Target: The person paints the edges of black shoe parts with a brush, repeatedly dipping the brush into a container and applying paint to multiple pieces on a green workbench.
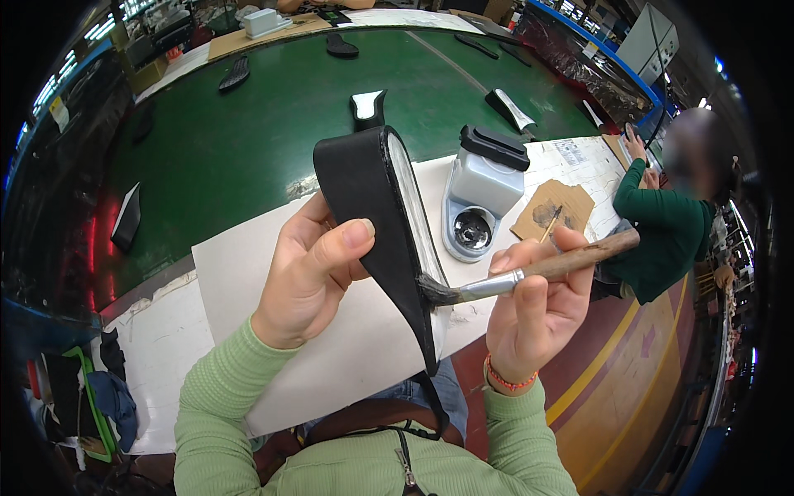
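A thick black wedge-shaped shoe sole (356, 186) with a whitish inner face is held up on its side. My left hand (310, 269) grips it, thumb on the black side wall and fingers behind. In my right hand (542, 306) is a brush (562, 263) with a wooden handle and a metal ferrule. Its dark bristles touch the rim of the sole where black meets white. Just beyond the brush stands a white plastic glue pot (490, 178) with a black lid and a small round cup in front. Both hands are above a pale sheet (240, 273) on the bench.
Past the bench runs a green conveyor belt (273, 120) carrying several soles, some black, some with white faces. A cardboard piece (538, 202) with dark smears and a thin brush lies right of the pot. At the right, a person in a green top (666, 223) works at the same bench.
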A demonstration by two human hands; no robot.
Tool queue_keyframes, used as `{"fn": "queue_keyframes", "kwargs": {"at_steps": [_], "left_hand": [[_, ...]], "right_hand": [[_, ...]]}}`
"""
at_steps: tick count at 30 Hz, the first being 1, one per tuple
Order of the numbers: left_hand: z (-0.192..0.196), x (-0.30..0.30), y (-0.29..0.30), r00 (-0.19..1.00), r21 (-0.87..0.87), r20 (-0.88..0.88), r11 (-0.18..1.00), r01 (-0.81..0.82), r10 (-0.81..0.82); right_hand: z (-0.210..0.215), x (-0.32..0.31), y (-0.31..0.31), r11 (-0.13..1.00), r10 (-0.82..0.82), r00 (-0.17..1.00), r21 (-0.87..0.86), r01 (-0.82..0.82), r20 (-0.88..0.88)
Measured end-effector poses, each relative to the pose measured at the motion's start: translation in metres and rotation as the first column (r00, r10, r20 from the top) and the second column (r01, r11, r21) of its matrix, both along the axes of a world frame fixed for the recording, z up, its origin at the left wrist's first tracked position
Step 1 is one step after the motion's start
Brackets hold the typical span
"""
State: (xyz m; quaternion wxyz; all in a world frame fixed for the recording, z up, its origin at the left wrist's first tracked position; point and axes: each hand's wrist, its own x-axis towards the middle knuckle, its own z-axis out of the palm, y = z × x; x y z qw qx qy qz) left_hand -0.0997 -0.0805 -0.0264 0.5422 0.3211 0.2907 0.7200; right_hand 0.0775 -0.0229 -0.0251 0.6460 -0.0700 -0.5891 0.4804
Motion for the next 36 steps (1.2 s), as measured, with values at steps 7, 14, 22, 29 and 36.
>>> {"fn": "queue_keyframes", "kwargs": {"at_steps": [7, 14, 22, 29, 36], "left_hand": [[0.002, -0.002, -0.001, 0.999, 0.024, -0.019, 0.999, -0.047, 0.048], [0.004, -0.002, 0.0, 0.995, 0.022, -0.039, 0.995, -0.095, 0.096], [0.003, -0.004, -0.001, 0.991, 0.01, -0.058, 0.993, -0.118, 0.119], [0.003, -0.006, 0.0, 0.987, -0.01, -0.079, 0.99, -0.141, 0.139], [0.002, -0.007, 0.001, 0.982, -0.031, -0.101, 0.986, -0.165, 0.161]], "right_hand": [[0.001, -0.001, -0.004, 1.0, 0.002, 1.0, -0.001, -0.002, 0.0], [0.003, 0.001, -0.005, 1.0, -0.009, 1.0, 0.02, 0.008, 0.021], [0.004, 0.0, -0.008, 0.999, -0.008, 1.0, 0.047, 0.007, 0.015], [0.006, 0.003, -0.012, 0.998, -0.018, 0.999, 0.063, 0.015, 0.034], [0.004, 0.008, -0.011, 0.987, -0.053, 0.994, 0.157, 0.036, 0.099]]}}
